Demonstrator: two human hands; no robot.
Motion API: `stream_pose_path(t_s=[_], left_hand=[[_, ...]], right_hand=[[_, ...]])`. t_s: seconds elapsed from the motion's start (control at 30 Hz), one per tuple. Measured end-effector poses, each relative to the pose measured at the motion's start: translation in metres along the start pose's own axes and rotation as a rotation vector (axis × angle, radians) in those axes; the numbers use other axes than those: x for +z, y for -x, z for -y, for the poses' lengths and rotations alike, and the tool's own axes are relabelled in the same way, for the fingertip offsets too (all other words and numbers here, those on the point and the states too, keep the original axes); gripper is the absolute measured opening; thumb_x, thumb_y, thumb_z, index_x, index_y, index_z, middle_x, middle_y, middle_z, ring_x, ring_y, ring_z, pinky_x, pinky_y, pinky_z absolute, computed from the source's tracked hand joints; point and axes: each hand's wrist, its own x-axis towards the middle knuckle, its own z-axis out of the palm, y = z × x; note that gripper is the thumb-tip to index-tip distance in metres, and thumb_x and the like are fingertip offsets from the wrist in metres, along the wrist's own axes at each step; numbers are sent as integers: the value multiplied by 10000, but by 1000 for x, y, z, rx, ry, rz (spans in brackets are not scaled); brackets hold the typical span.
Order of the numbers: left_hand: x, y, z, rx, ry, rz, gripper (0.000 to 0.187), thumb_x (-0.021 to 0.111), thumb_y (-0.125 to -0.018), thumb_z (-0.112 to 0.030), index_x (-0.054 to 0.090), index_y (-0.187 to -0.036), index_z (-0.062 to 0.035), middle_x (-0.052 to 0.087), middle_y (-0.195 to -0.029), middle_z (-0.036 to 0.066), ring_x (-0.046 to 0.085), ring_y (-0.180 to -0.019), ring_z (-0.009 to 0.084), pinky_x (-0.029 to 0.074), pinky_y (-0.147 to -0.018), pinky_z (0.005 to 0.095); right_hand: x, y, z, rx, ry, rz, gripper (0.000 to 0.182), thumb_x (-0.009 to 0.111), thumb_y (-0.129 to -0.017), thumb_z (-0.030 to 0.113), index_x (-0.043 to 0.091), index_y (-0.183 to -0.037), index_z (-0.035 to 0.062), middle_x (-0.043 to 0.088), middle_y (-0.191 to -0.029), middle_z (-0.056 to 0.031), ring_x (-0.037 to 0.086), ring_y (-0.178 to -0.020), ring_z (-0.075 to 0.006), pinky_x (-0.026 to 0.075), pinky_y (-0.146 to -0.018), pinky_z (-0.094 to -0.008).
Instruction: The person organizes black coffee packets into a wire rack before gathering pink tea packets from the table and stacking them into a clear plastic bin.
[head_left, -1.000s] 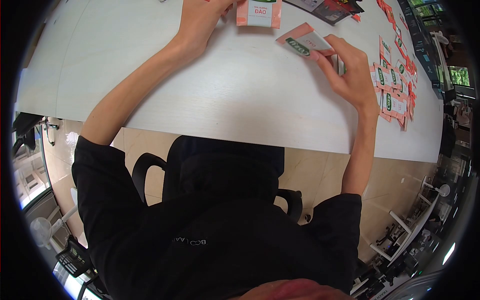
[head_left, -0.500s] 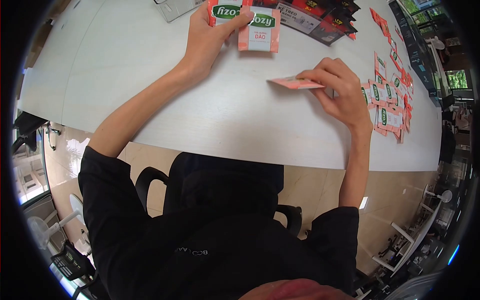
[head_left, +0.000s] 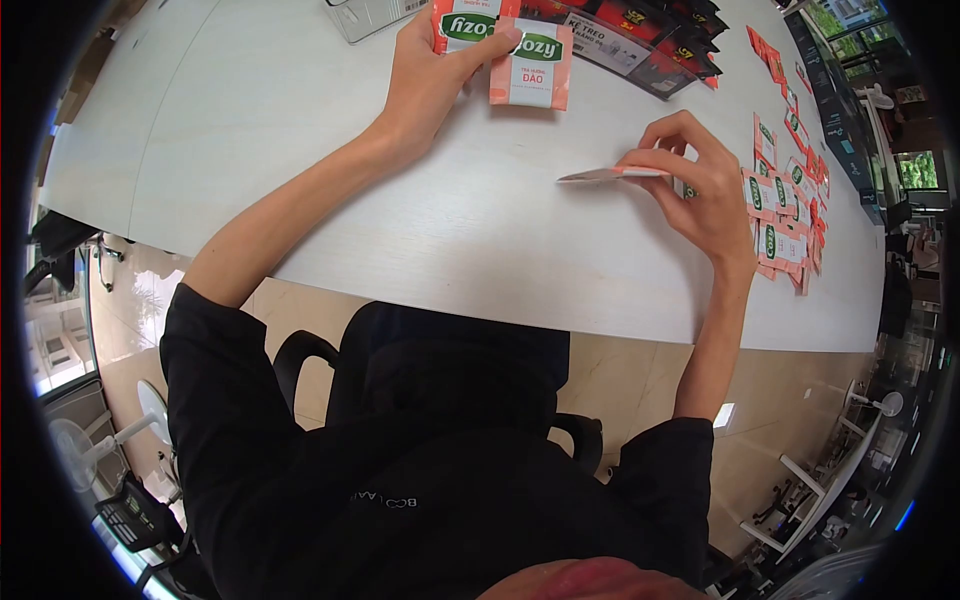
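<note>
At the far side of the white table, my left hand [head_left: 433, 85] is closed with its thumb on a peach tea sachet [head_left: 530, 75] marked "Cozy". Behind that one, a redder tea packet [head_left: 464, 30] with upside-down lettering shows between the same fingers. My right hand [head_left: 700, 185] pinches another tea sachet [head_left: 605, 174] by one end, held nearly edge-on above the table, so its printed face is mostly hidden. Just right of this hand lies a loose pile of similar sachets [head_left: 785, 242], several overlapping.
Beyond my left hand stands a clear plastic container [head_left: 365, 18]. Next to it is a rack [head_left: 610, 45] holding black and red coffee packets. Red packets [head_left: 766, 52] lie farther back on the right, beside a long dark box [head_left: 840, 120]. The table's front edge [head_left: 480, 317] runs before my lap.
My right hand has shifted slightly right, and its sachet has tilted to show more edge. In the picture, my left hand and its sachets sit a little farther right and lower.
</note>
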Motion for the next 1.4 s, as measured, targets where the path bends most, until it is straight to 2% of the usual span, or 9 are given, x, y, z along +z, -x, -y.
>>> stream_pose_path(t_s=[0.2,0.43,0.6,0.87,0.97,1.1,1.17,1.23,1.4], left_hand=[[-1,-1,5,-3,-10,32,384,832,-867,-310,650,-1084,-50,716,-903,29,596,-763,54,450,-668,222],[3,2,1,14,-71,123,394,833,-873,-348,644,-1060,-58,702,-880,30,553,-697,56,441,-633,227],[7,4,-1,32,-29,125,440,808,-898,-362,648,-1153,-42,737,-974,74,683,-826,95,526,-701,247],[13,4,-3,121,-115,182,469,774,-928,-383,629,-1221,-47,740,-1027,75,708,-880,115,554,-709,246],[8,-1,3,142,-165,202,470,761,-941,-379,617,-1235,-42,734,-1034,65,703,-879,112,556,-705,250],[13,4,-5,128,3,212,465,742,-964,-328,582,-1283,-30,719,-1046,59,692,-880,105,556,-704,251],[15,10,-11,115,62,259,502,777,-934,-320,577,-1286,-24,720,-1057,85,677,-864,114,556,-736,281],[14,10,-6,228,33,318,586,811,-903,-267,512,-1349,-32,702,-1157,128,676,-923,152,567,-794,335],[14,16,-9,357,-200,285,595,811,-877,-154,489,-1361,-29,704,-1200,166,682,-1121,268,559,-908,384]], right_hand=[[2,2,-8,54,73,-171,159,757,-820,-8,706,-960,46,683,-913,-39,627,-714,-191,512,-644,-340],[13,6,-4,267,-218,-300,269,604,-980,-30,547,-1233,42,712,-913,-103,690,-606,-159,479,-495,-281],[7,4,-1,312,-270,-252,286,558,-979,-84,569,-1228,56,683,-925,-72,693,-624,-151,484,-491,-248],[10,-14,-12,-67,44,-247,481,612,-908,-104,691,-1276,196,644,-947,-45,629,-653,-146,507,-570,-294],[15,-38,6,35,79,-236,472,683,-902,-11,679,-1302,239,668,-884,-1,632,-647,-155,499,-575,-297],[26,-78,23,134,81,-339,475,846,-816,131,667,-1255,107,656,-768,-56,603,-603,-172,459,-552,-308],[23,-81,18,29,139,-279,633,806,-860,102,518,-1423,112,674,-847,-46,620,-652,-161,514,-606,-299],[40,-78,8,-54,181,-433,431,765,-874,123,644,-1285,174,668,-789,31,643,-648,-154,482,-540,-311],[41,-57,12,13,-2,-489,475,818,-845,215,627,-1269,119,669,-1068,-32,602,-613,-166,468,-536,-334]])
